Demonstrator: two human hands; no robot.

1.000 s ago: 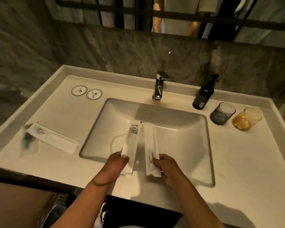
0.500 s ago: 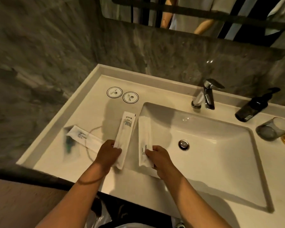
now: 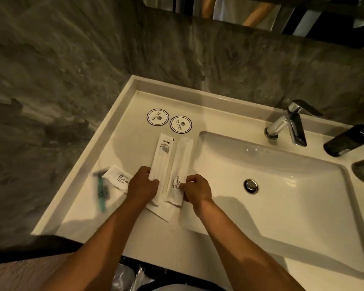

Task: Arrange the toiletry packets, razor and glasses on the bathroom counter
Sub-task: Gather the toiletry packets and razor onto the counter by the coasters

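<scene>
progress: early-to-mid, judged | left hand (image 3: pixel 143 184) pinches one packet (image 3: pixel 160 164), right hand (image 3: pixel 197 190) pinches another (image 3: pixel 180 171), side by side on bench (image 3: pixel 88 208) | third packet (image 3: pixel 118 179) and razor (image 3: pixel 102 191) left of hands, unaligned | glasses not visible

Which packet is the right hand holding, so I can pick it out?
Start at the sink basin and go to the counter strip on its left. Two long white packets lie side by side there. The right hand pinches the packet nearest the basin, printed BRUSHING TEETH at its near end.
</scene>
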